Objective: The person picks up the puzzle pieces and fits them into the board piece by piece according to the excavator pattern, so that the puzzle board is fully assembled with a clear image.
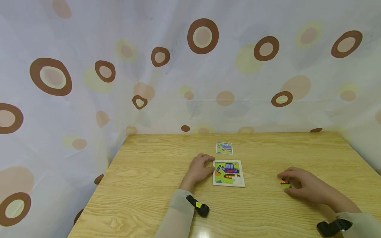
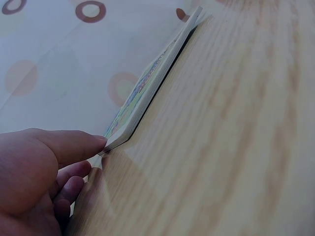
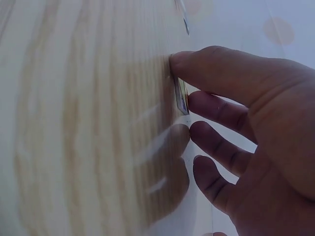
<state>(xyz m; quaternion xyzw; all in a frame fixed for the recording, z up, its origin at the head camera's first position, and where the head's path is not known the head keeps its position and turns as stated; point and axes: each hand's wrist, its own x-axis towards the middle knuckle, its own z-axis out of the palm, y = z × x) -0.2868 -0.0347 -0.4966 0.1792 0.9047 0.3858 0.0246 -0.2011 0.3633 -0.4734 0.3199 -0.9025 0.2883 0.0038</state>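
A square jigsaw puzzle [image 1: 227, 173] in a white frame lies on the table, showing a blue-and-purple excavator on green. Its lower right part is bare white. Against the frame's left edge my left hand [image 1: 200, 168] rests, thumb and a fingertip touching it; the left wrist view shows the thumb [image 2: 81, 146] at a corner of the board. Well to the right, my right hand [image 1: 306, 185] pinches a small puzzle piece [image 1: 284, 183] with red, yellow and green on it. In the right wrist view the piece [image 3: 182, 98] is low by the tabletop, partly covered by the thumb.
Behind the puzzle lies a small picture card [image 1: 224, 148] with the same excavator. The wooden table [image 1: 143, 172] reaches back to a white curtain [image 1: 172, 82] with brown rings, which also hangs along both sides.
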